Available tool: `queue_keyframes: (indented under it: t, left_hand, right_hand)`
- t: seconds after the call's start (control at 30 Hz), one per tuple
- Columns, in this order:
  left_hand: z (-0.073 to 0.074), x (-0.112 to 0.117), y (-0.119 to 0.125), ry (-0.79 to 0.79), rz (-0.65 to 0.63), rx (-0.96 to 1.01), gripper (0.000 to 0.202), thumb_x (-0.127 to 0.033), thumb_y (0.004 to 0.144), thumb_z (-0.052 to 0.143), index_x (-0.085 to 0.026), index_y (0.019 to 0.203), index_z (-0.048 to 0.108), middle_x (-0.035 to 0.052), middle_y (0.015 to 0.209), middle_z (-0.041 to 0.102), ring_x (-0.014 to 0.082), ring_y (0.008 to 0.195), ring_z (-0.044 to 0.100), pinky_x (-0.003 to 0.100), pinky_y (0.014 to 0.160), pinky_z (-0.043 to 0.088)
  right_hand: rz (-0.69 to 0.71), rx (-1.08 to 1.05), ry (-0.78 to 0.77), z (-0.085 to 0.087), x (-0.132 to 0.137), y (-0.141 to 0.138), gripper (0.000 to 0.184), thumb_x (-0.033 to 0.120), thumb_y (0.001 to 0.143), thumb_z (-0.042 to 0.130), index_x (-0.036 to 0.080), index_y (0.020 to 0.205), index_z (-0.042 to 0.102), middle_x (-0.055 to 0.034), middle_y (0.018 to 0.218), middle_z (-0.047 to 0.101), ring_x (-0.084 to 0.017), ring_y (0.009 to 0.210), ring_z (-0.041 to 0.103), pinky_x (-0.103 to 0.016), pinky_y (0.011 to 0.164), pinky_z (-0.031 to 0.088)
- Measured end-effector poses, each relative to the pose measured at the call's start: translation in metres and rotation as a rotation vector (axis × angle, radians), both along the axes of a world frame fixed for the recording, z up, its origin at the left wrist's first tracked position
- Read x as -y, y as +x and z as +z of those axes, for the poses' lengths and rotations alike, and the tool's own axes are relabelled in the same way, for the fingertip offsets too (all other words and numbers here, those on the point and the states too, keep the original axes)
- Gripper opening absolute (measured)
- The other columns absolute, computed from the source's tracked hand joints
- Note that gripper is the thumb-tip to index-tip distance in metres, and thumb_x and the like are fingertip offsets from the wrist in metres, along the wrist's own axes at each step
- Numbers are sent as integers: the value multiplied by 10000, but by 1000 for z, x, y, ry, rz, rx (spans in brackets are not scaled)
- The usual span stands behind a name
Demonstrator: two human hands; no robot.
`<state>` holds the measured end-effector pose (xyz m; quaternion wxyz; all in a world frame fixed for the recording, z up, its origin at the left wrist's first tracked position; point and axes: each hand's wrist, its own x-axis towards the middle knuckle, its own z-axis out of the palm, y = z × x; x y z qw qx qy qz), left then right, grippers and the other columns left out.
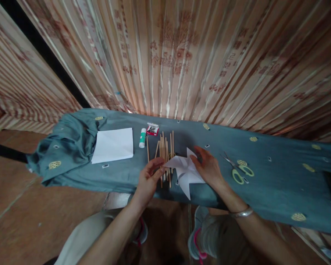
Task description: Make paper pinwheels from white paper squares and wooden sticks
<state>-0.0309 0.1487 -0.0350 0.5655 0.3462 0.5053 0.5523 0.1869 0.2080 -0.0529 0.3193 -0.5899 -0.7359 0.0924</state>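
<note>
Fanning outward, white paper pinwheel (184, 170), sharp-pointed, folded.

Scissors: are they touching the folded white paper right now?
Apart. The head view shows the scissors lying to the right of the folded white paper, with the right hand and some blue-green cloth in between.

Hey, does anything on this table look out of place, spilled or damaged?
I see nothing spilled or clearly damaged. The teal cloth looks askew: it is bunched into folds at the left end but lies flatter elsewhere. The wooden sticks are also uneven, with a couple set apart from the main bunch.
</note>
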Motion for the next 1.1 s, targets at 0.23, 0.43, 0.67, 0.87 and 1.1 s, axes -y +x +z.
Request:
queue_keyframes:
  t: [0.23, 0.43, 0.67, 0.87, 1.1]
  left_hand:
    - [6, -4, -7, -19, 32, 111, 399, -305, 624, 787, -170, 984, 680, 78, 1070, 691, 231, 1070, 609, 354, 954, 451]
    - [3, -5, -6, -9, 52, 145, 371, -279, 615, 782, -164, 955, 689, 88, 1040, 697, 230, 1034, 621, 350, 944, 452]
    - [-4, -13, 2, -43, 72, 227, 355, -238, 605, 776, -165, 941, 691, 92, 1024, 705, 244, 1032, 628, 373, 949, 463]
    - [-5, -12, 7, -70, 56, 248, 386, -231, 596, 759, -166, 968, 679, 99, 1051, 696, 255, 1065, 617, 392, 976, 450]
    - [-1, -13, 10, -73, 51, 244, 402, -221, 595, 737, -156, 986, 666, 115, 1104, 686, 257, 1085, 608, 393, 1001, 431]
  right_hand:
    - [269, 231, -51, 31, -17, -48, 267, 226, 930, 466, 173, 1093, 670, -89, 1030, 730, -218, 940, 667, -362, 861, 515]
    - [326, 388, -111, 53, -71, -112, 273, 201, 956, 447, 196, 1031, 710, -65, 1033, 748, -201, 954, 675, -298, 845, 479]
    - [236, 540, -153, 41, -118, -159, 351, 237, 979, 379, 128, 1025, 709, -172, 1034, 730, -259, 982, 668, -333, 844, 474]
    - [170, 600, -184, 35, -133, -171, 337, 225, 959, 399, 103, 1076, 690, -207, 1074, 709, -280, 1022, 659, -350, 852, 488]
    - [182, 616, -209, 36, -144, -172, 309, 234, 930, 459, 115, 1096, 691, -182, 1087, 711, -279, 1069, 643, -326, 856, 482]
